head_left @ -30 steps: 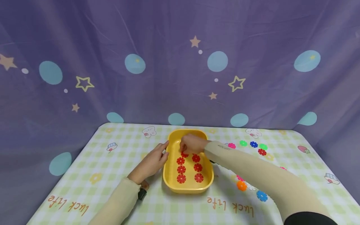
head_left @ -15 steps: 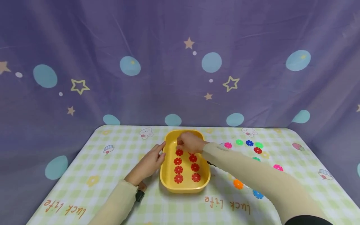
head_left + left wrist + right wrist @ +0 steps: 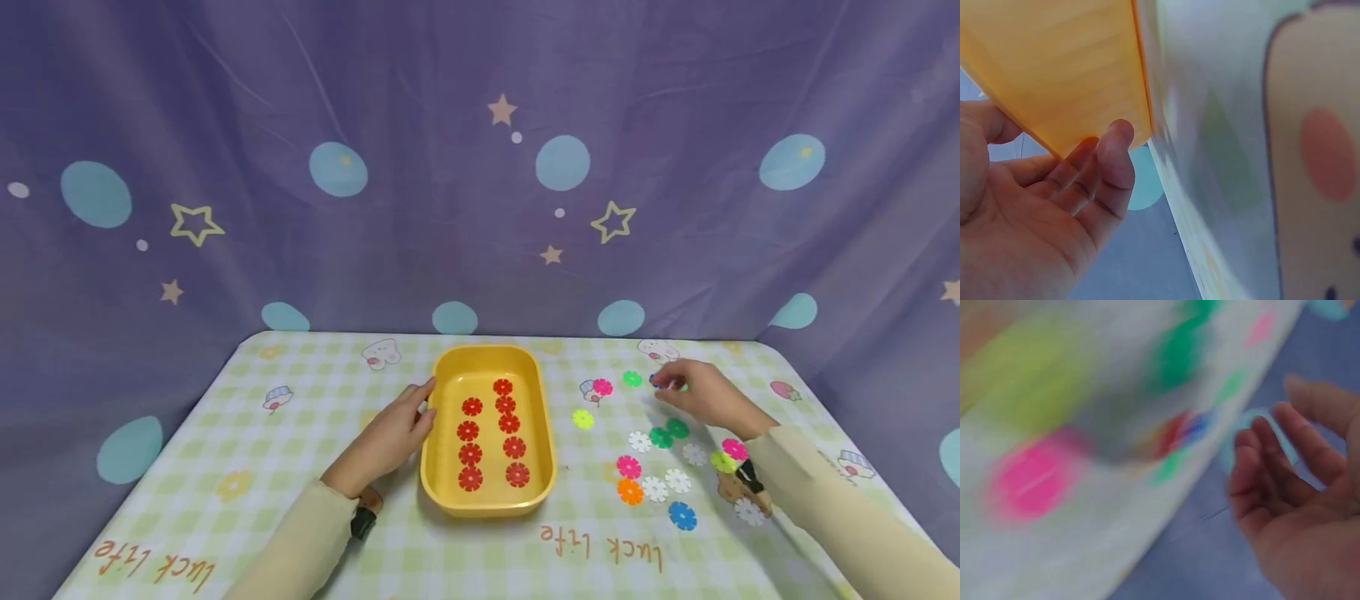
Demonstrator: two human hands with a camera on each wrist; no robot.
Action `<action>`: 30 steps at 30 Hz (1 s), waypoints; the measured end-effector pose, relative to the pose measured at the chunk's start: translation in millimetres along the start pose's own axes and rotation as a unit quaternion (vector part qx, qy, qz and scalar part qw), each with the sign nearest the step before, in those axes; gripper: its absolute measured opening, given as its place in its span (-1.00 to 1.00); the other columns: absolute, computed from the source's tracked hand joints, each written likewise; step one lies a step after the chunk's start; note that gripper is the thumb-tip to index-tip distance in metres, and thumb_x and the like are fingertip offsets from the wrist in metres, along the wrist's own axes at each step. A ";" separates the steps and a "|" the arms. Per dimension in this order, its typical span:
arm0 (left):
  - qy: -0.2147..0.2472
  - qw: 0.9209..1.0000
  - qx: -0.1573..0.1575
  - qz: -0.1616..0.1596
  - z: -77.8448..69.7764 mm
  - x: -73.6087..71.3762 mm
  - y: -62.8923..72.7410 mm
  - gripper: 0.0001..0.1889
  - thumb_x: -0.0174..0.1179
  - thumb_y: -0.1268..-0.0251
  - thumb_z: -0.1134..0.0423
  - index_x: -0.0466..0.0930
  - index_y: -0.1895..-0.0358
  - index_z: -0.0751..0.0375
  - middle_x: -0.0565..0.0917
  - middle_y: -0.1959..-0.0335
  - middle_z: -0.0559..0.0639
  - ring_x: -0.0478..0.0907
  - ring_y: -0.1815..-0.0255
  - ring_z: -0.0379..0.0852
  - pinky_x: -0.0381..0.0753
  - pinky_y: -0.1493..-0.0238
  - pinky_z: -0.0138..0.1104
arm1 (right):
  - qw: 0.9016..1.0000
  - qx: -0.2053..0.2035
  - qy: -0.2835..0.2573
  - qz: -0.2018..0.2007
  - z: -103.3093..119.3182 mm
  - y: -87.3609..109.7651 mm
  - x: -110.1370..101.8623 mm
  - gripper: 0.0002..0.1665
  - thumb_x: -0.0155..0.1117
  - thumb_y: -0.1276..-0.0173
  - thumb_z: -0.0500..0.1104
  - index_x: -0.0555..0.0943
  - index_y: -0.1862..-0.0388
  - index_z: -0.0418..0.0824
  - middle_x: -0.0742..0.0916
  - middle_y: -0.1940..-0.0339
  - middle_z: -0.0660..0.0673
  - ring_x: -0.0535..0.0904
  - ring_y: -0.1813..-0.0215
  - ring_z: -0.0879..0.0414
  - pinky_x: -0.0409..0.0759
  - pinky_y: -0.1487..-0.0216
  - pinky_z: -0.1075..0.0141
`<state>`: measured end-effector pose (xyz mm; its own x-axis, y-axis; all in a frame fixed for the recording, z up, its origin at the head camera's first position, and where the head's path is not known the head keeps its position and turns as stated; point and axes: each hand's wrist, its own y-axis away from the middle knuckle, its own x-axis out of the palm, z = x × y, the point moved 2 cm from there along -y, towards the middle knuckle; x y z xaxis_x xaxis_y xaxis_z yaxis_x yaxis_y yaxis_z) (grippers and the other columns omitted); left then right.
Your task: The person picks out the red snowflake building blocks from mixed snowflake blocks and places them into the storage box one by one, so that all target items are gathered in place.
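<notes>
Red notched discs point(image 3: 470, 454) lie flat in two columns inside a yellow tray point(image 3: 488, 503). My left hand point(image 3: 386, 442) rests against the tray's left side, its loosely bent fingers touching the outer wall in the left wrist view. To the right, my right hand point(image 3: 705, 392) hovers over loose notched discs, fingers spread and slightly bent, holding nothing visible. A blue disc point(image 3: 656, 381) peeks out by its fingertips. In the right wrist view the same hand point(image 3: 1310, 494) shows a bare palm, and the discs are blurred.
Below the right hand are scattered green point(image 3: 661, 437), white point(image 3: 655, 488), pink point(image 3: 628, 467), orange point(image 3: 630, 491) and blue discs point(image 3: 682, 516). A yellow disc point(image 3: 582, 419) lies nearer the tray. Behind the checked tablecloth point(image 3: 300, 458) hangs a purple curtain point(image 3: 420, 267).
My right hand has left the tray and swung right, over the loose discs. Red discs that it covered at the tray's far end now show. The left hand stays at the tray's side.
</notes>
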<state>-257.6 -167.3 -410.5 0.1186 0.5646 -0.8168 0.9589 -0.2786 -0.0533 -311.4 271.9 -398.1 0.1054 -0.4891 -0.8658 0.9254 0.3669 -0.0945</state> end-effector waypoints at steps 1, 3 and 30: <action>0.000 1.000 0.000 0.001 0.3 -0.9 0.9 -0.43 -0.02 -0.46 0.17 0.13 -0.45 0.23 0.44 -0.11 0.00 0.41 0.35 -0.25 0.49 0.29 -0.35 | 1.000 0.022 0.004 0.015 -15.7 6.9 0.5 -0.82 0.33 -0.24 -0.22 0.67 0.20 -0.26 0.65 0.30 -0.03 0.50 0.32 0.10 0.50 0.25 0.18; 0.000 1.000 0.003 0.002 0.7 -2.3 1.7 -0.43 -0.01 -0.45 0.18 0.13 -0.45 0.25 0.44 -0.12 0.00 0.41 0.34 -0.26 0.50 0.30 -0.36 | 0.998 0.048 0.007 0.034 -40.5 17.6 2.2 -0.73 0.35 -0.23 -0.17 0.64 0.14 -0.29 0.64 0.28 -0.05 0.49 0.31 0.09 0.49 0.24 0.16; -0.004 1.000 -0.007 0.003 -0.9 -1.5 -2.1 -0.43 0.02 -0.44 0.17 0.15 -0.45 0.21 0.45 -0.14 -0.02 0.42 0.32 -0.25 0.51 0.32 -0.40 | 0.994 0.086 -0.026 0.065 -62.7 -1.5 8.1 -0.69 0.40 -0.18 -0.15 0.49 0.24 -0.26 0.59 0.39 -0.08 0.44 0.37 0.04 0.45 0.27 0.16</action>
<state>-259.6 -166.9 -408.6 0.1231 0.5565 -0.8217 0.9617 -0.2713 -0.0397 -334.8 317.0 -435.8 0.2427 -0.4882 -0.8383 0.9507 0.2917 0.1054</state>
